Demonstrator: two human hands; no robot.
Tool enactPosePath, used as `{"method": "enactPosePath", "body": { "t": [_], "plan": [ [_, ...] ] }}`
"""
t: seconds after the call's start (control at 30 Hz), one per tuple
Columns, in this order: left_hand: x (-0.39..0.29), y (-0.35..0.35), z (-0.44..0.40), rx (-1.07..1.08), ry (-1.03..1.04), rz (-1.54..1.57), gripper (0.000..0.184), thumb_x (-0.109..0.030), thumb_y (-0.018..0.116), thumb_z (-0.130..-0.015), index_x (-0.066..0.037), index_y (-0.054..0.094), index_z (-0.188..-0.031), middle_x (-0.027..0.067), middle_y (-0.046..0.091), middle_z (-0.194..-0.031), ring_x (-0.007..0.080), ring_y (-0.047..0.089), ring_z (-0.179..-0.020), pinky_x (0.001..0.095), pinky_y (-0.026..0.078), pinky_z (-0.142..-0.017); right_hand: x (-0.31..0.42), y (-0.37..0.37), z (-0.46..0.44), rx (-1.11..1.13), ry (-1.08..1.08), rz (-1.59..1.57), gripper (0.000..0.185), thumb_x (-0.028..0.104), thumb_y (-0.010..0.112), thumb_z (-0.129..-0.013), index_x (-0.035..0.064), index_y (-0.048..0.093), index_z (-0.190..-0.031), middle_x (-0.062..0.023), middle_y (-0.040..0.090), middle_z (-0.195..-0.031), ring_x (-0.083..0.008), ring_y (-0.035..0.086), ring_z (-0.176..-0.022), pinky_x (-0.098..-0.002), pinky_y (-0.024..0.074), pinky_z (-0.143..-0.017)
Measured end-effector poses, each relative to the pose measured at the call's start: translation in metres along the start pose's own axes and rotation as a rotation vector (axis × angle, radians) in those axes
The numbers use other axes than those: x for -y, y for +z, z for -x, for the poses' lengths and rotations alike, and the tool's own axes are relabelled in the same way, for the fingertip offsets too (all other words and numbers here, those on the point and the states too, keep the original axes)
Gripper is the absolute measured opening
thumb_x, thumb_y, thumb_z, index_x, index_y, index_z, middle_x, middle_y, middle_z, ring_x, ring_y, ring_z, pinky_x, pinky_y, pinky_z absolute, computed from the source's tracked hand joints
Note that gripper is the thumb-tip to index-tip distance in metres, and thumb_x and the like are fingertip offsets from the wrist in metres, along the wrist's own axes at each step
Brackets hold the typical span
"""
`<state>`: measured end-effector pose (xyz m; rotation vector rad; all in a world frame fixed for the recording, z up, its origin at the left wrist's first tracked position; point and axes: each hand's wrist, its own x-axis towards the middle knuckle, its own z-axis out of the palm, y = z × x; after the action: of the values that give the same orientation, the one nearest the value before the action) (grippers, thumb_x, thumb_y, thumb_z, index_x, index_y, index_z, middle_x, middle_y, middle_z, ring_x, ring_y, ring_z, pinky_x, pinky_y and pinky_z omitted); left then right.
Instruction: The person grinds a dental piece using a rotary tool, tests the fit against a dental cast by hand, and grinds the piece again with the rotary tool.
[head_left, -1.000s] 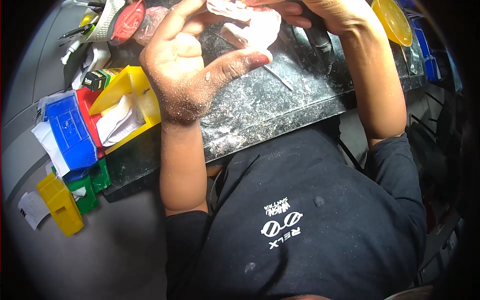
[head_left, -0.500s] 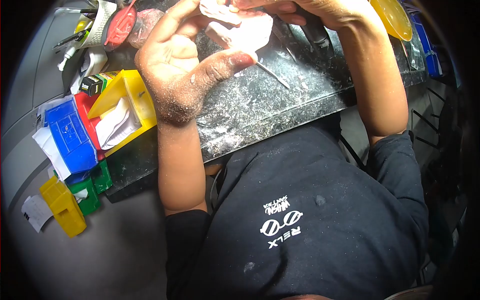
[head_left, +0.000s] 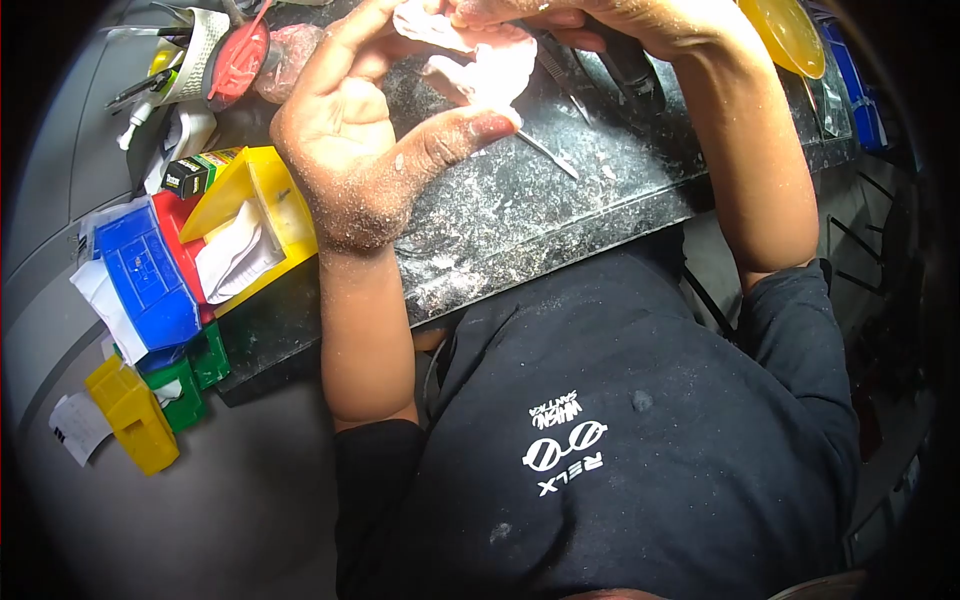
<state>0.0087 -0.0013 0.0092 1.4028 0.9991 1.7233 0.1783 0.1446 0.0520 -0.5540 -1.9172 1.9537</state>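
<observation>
At the top edge of the head view, my left hand (head_left: 365, 140) is closed around a pale, overexposed plaster dental cast (head_left: 500, 68). The thumb presses its lower side, and the fingers reach around its left. White dust coats this hand and wrist. My right hand (head_left: 640, 20) comes in from the other side, its fingers bent and pinching the cast's upper edge. Part of those fingers is cut off by the frame. Just beyond the left thumb, a thin metal instrument (head_left: 547, 156) lies on the dusty dark bench (head_left: 520, 225).
Colored bins, among them a blue bin (head_left: 148, 280) and a yellow bin (head_left: 285, 200) with white paper inside, hang along the left bench end. A white holder (head_left: 200, 55) with pens stands at upper left. A yellow bowl (head_left: 785, 35) sits at upper right.
The cast has turned in the hands, so a curved, arch-like outline shows now. Both hands keep their hold in nearly the same place. The view has shifted slightly.
</observation>
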Motion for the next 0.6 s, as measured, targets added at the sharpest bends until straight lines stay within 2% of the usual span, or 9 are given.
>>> {"method": "enactPosePath", "body": {
  "t": [0.07,0.1,0.2,0.37,0.47,0.57,0.6],
  "plan": [
    [-0.004,0.000,-0.001,0.041,-0.002,0.038,0.107,-0.016,0.102,-0.058,0.019,0.044,-0.141,0.0260,0.063,-0.131,0.0264,0.065,-0.120,0.0375,0.056,-0.100,0.002,0.001,0.000,0.002,-0.009,-0.009,0.028,0.017,0.084,-0.082,0.0034,0.063,-0.069,-0.0027,0.054,-0.055,-0.0097,0.049,-0.045,-0.0257,0.0398,-0.043],
    [-0.009,0.005,0.000,-0.056,-0.099,0.110,0.107,-0.015,0.102,-0.058,0.019,0.044,-0.141,0.0262,0.063,-0.132,0.0268,0.065,-0.120,0.0378,0.056,-0.100,0.005,0.002,0.000,-0.024,0.012,0.021,0.027,0.017,0.083,-0.083,0.0029,0.064,-0.071,-0.0028,0.054,-0.055,-0.0096,0.049,-0.045,-0.0257,0.0394,-0.042],
    [-0.019,0.014,-0.002,-0.169,-0.216,0.223,0.106,-0.014,0.102,-0.059,0.019,0.043,-0.142,0.0265,0.063,-0.133,0.0276,0.065,-0.120,0.0385,0.056,-0.100,0.001,0.000,-0.001,-0.019,0.022,0.011,0.025,0.016,0.083,-0.084,0.0017,0.065,-0.074,-0.0029,0.054,-0.054,-0.0094,0.048,-0.044,-0.0257,0.0388,-0.042],
    [-0.014,0.010,-0.002,-0.164,-0.217,0.265,0.105,-0.012,0.100,-0.061,0.020,0.041,-0.143,0.0269,0.062,-0.133,0.0288,0.065,-0.120,0.0394,0.056,-0.100,-0.009,-0.004,-0.004,0.025,-0.033,-0.064,0.022,0.014,0.081,-0.085,0.0000,0.066,-0.076,-0.0029,0.054,-0.053,-0.0095,0.047,-0.043,-0.0261,0.0380,-0.041],
    [-0.008,0.005,-0.002,0.034,-0.011,0.071,0.105,-0.012,0.099,-0.063,0.021,0.041,-0.143,0.0274,0.062,-0.133,0.0291,0.065,-0.120,0.0393,0.056,-0.101,-0.007,-0.003,-0.002,-0.011,-0.046,-0.022,0.024,0.015,0.082,-0.084,0.0010,0.065,-0.074,-0.0033,0.054,-0.053,-0.0098,0.048,-0.042,-0.0264,0.0381,-0.041],
    [-0.018,0.013,-0.003,-0.137,-0.213,0.236,0.103,-0.012,0.099,-0.063,0.021,0.041,-0.143,0.0281,0.062,-0.132,0.0291,0.065,-0.120,0.0391,0.056,-0.101,0.002,-0.001,0.002,0.015,-0.047,-0.054,0.026,0.016,0.081,-0.085,0.0020,0.064,-0.071,-0.0035,0.055,-0.054,-0.0102,0.049,-0.043,-0.0261,0.0394,-0.041],
    [-0.018,0.014,-0.003,-0.143,-0.203,0.242,0.103,-0.012,0.099,-0.064,0.021,0.040,-0.143,0.0284,0.062,-0.132,0.0291,0.065,-0.119,0.0389,0.056,-0.100,0.005,0.001,0.002,-0.014,-0.029,0.017,0.027,0.016,0.080,-0.085,0.0025,0.063,-0.070,-0.0036,0.055,-0.054,-0.0104,0.051,-0.044,-0.0259,0.0401,-0.042]
  ]
}}
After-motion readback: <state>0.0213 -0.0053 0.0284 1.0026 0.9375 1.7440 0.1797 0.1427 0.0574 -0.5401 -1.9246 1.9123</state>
